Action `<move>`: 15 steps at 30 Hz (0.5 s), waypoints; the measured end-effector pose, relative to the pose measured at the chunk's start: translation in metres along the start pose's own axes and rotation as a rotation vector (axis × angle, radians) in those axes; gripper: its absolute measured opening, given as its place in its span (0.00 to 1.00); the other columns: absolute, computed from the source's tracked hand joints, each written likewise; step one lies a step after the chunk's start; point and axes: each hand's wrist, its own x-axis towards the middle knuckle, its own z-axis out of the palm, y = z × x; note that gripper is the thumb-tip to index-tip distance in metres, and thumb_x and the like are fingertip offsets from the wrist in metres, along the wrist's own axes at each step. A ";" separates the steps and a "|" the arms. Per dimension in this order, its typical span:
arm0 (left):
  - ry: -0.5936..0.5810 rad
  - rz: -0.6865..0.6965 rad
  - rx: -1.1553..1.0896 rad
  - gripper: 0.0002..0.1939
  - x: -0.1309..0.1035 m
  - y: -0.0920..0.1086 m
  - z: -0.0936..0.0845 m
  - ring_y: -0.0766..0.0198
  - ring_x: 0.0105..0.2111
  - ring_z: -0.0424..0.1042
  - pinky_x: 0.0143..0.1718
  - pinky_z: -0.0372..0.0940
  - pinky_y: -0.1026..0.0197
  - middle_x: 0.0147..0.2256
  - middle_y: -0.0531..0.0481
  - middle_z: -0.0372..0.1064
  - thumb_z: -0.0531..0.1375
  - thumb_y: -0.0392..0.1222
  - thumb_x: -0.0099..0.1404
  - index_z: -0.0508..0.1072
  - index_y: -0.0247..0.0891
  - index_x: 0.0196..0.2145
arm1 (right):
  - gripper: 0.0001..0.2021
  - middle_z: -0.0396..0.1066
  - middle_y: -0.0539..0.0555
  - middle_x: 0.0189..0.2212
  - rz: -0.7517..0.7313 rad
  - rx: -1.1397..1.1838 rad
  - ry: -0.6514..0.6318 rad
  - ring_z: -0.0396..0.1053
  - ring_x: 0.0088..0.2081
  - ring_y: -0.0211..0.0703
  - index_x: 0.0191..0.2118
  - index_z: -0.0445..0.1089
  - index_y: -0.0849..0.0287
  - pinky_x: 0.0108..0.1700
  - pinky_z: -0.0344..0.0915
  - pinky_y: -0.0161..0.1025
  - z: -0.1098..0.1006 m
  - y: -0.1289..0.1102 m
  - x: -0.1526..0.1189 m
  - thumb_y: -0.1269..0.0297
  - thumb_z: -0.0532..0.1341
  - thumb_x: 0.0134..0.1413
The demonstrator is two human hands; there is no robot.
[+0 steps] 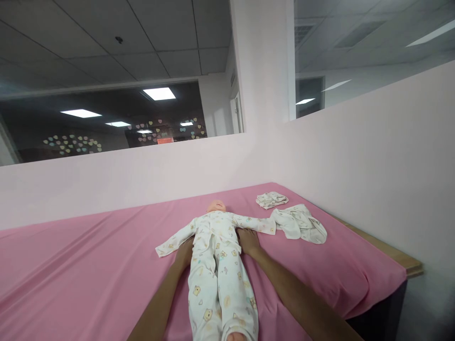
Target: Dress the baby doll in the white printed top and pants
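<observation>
- We have a doll on its back, head toward the wall, legs toward us, dressed in a printed top and trousers.
- The left hand is at its waist on one side, the right hand at the other; we judge the step to be settling or straightening the top's lower edge.
- The left fingers are hidden by the top, so we cannot tell whether they pinch or lie flat. The right fingers show partly, close together, their tips lost against the doll's side; we cannot tell whether they grip.
- From here, we think, the next move calls for even handling on both sides, so the top does not twist or ride up.
- Both sleeves lie stretched outward; the one on our right reaches the larger cloth, which lies crumpled. A smaller cloth is bunched just behind it.
- Beneath everything we have a pink sheet, wrinkled on our left, with a wooden edge bare at the right.
- Around us, pale walls meet in a corner, with dark windows above, heart shapes and bright lights showing in the left one.
</observation>
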 end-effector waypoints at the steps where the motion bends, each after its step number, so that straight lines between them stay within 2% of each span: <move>1: 0.004 -0.001 0.000 0.21 0.000 0.000 0.000 0.51 0.60 0.66 0.58 0.62 0.58 0.60 0.48 0.68 0.53 0.40 0.67 0.74 0.43 0.55 | 0.15 0.73 0.60 0.51 0.001 0.000 0.001 0.63 0.56 0.56 0.46 0.74 0.57 0.56 0.53 0.48 0.000 0.000 0.000 0.61 0.52 0.64; 6: -0.012 -0.009 -0.001 0.21 -0.001 0.003 -0.002 0.52 0.60 0.66 0.58 0.61 0.58 0.60 0.44 0.67 0.52 0.39 0.67 0.74 0.38 0.54 | 0.14 0.73 0.60 0.51 -0.007 -0.005 -0.003 0.64 0.56 0.57 0.46 0.74 0.58 0.55 0.53 0.48 0.001 0.001 0.001 0.62 0.52 0.63; 15: -0.007 -0.017 -0.001 0.19 0.000 0.001 -0.001 0.55 0.59 0.66 0.57 0.61 0.61 0.59 0.46 0.68 0.53 0.39 0.67 0.75 0.39 0.52 | 0.14 0.73 0.60 0.51 -0.007 -0.008 -0.012 0.64 0.56 0.56 0.47 0.74 0.58 0.56 0.53 0.48 0.001 0.002 0.001 0.63 0.53 0.63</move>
